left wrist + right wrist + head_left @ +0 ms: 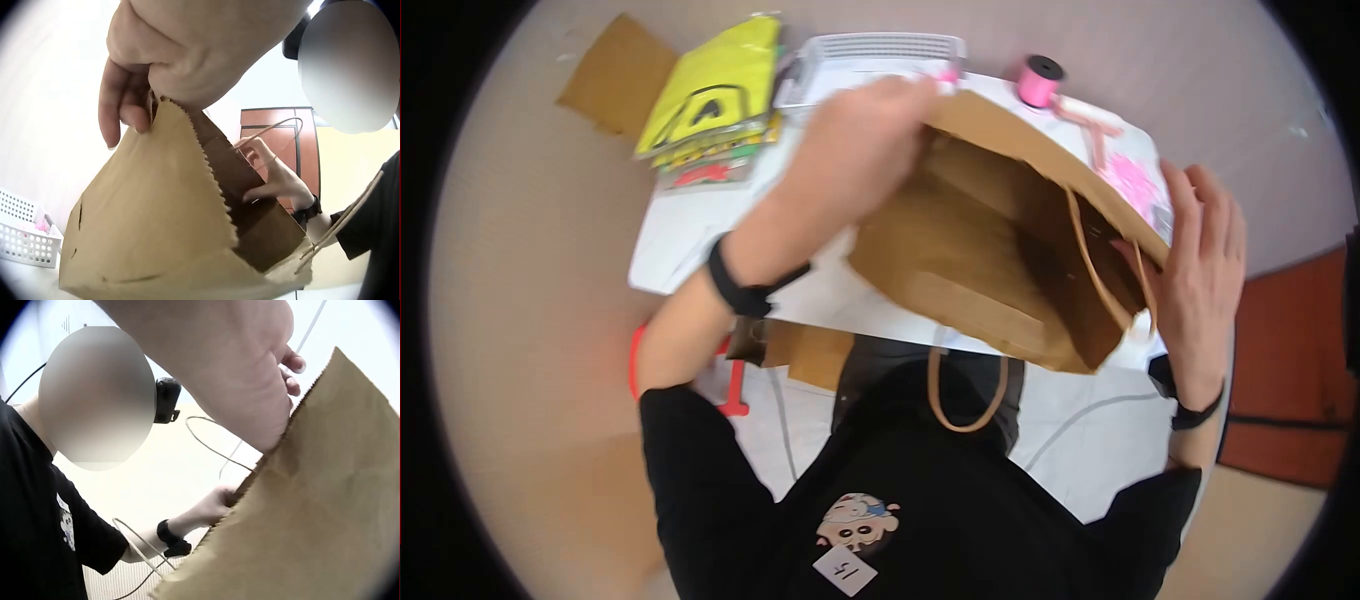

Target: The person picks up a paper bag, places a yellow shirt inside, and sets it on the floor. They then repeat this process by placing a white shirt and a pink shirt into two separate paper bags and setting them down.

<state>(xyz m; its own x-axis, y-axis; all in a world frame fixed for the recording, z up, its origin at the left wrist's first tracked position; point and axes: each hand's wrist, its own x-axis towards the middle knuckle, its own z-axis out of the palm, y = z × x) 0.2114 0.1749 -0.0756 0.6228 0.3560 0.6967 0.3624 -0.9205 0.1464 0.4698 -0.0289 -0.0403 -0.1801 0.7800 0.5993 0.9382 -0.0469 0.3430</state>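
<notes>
A brown paper bag [960, 250] is held tilted above the white table, its mouth spread and its inside bare to view. The left hand [855, 150] grips the bag's upper left edge; in the left wrist view its fingers [110, 109] curl over the zigzag rim. At the bag's right end, the right hand [1202, 265] holds the rim near a twisted handle, thumb inside and fingers outside. Another handle [967, 428] hangs down in front of the black shirt. The right wrist view shows the bag's outer side [325, 487] below the hand.
On the table [670, 235] lie yellow packets [718, 90] at the left and a white basket [880, 42] at the back. A pink ribbon spool [1037, 82] and pink shreds [1130, 183] are at the right. A red stool [735, 390] stands below left.
</notes>
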